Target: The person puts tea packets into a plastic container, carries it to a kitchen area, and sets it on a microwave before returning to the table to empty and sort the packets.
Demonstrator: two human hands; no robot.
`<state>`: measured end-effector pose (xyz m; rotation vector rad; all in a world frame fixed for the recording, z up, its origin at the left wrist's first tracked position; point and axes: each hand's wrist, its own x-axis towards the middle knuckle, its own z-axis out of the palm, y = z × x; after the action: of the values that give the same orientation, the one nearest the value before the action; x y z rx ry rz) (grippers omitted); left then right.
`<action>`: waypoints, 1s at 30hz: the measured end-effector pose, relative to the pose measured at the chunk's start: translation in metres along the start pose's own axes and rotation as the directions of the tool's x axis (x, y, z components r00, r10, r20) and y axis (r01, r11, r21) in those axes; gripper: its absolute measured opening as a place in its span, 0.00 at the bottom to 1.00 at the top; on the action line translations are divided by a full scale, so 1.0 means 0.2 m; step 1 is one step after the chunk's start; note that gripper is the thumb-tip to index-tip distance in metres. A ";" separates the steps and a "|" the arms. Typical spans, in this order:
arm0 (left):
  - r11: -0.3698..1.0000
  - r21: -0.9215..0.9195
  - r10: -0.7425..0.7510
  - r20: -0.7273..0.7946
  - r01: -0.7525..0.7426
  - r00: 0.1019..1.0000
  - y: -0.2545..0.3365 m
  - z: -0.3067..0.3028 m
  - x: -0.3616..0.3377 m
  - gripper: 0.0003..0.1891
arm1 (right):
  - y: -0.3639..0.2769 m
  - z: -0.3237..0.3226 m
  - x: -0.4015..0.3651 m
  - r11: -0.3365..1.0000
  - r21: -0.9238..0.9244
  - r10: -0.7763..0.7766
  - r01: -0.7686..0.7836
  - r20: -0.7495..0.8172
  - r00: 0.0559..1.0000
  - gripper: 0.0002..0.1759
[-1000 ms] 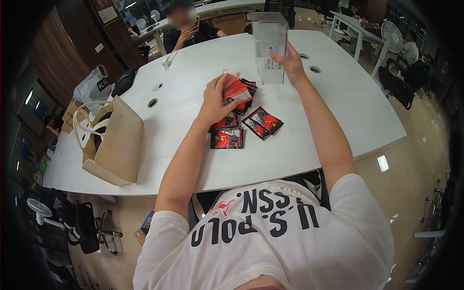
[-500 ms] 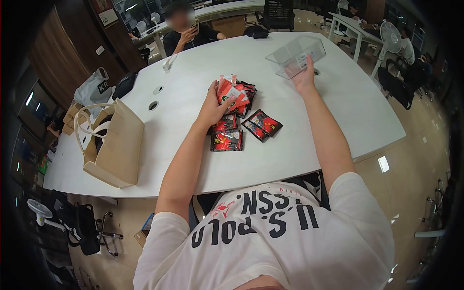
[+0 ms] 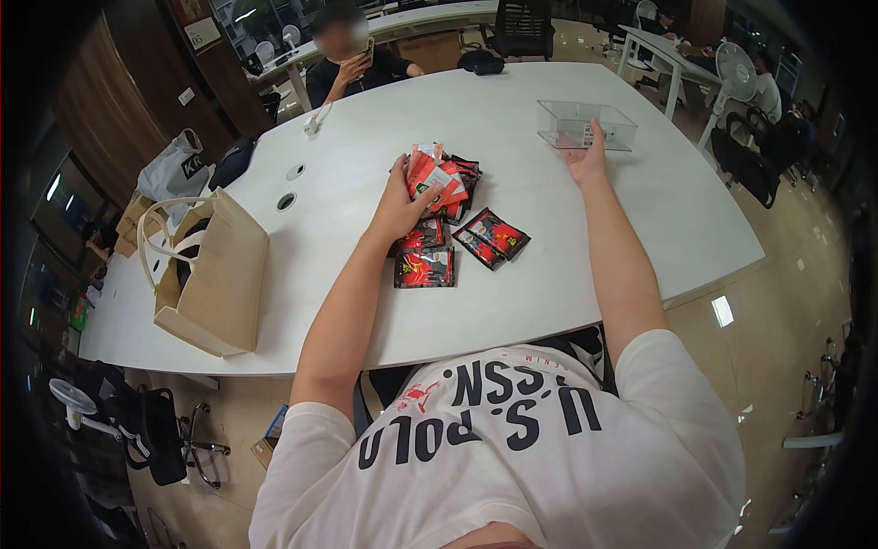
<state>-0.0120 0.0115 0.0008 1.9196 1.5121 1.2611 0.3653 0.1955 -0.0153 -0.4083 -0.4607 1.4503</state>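
Several sachets (image 3: 437, 176) clamped in left hand (image 3: 398, 209); right hand (image 3: 588, 163) splayed, touching clear box (image 3: 585, 123).

Your left hand (image 3: 400, 206) grips glossy, foil-like red sachets (image 3: 437, 181), your right hand (image 3: 588, 163) touches a clear, smooth plastic box (image 3: 586, 124) at upper right, on a matt white table (image 3: 549, 274) with a matt paper bag (image 3: 219, 274) at left.

The clear box (image 3: 586, 125), a second ago held on end above the sachets (image 3: 434, 178) and then tipped sideways in the air, now sits flat and open side up on the counter (image 3: 549, 274), well off to the right. The right hand (image 3: 588, 163) has gone out with it and lies open against its near wall. The left hand (image 3: 400, 206), earlier pressed flat on the pile, now has its fingers closed round a raised fan of sachets.
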 end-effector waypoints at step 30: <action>1.000 -0.010 0.030 -0.003 -0.030 1.000 -0.02 0.01 0.00 0.55 | 0.01 -0.01 0.00 0.995 -0.093 0.029 -0.033 -0.046 0.999 0.49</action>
<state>-0.0135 0.0131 -0.0028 1.9416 1.4812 1.2827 0.3654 0.1948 -0.0180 -0.5240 -0.4893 1.4502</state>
